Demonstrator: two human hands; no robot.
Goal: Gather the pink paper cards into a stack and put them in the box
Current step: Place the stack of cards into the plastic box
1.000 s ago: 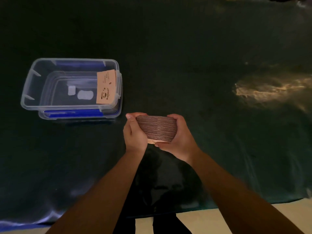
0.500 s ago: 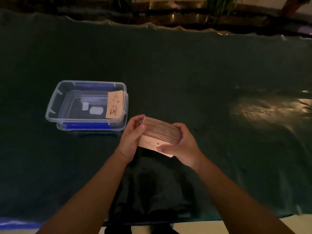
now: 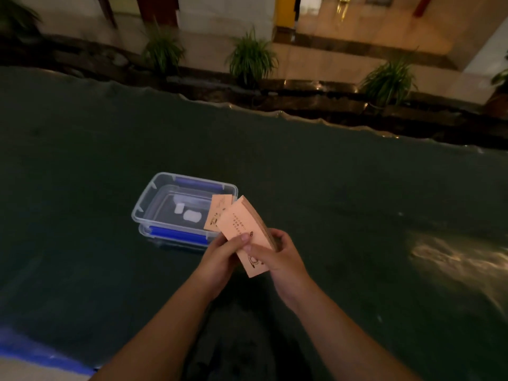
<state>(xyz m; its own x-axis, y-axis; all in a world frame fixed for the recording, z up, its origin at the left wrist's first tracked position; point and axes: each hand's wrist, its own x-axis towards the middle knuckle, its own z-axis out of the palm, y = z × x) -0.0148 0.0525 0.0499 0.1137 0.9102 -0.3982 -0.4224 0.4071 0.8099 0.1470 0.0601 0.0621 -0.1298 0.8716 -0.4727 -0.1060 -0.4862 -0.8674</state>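
Observation:
A thick stack of pink paper cards [image 3: 242, 224] is held tilted, its printed face toward me, above the dark green table cover. My left hand [image 3: 222, 257] grips its lower left edge with the thumb on the face. My right hand [image 3: 277, 257] holds its lower right side, thumb on the face and fingers behind. Just left of and beyond the stack stands a clear plastic box [image 3: 154, 204] with blue clips. One single pink card [image 3: 217, 215] leans inside the box against its right wall.
The dark green cover [image 3: 357, 202] spans the table, with a bright glare patch [image 3: 445, 257] at the right. Beyond the far edge are potted plants [image 3: 251, 57] and a tiled floor. A blue strip [image 3: 41, 356] shows at the near left edge.
The stack has turned from edge-on and flat to upright with its face toward me, and it sits closer to the box. My view has tilted up, showing the plants.

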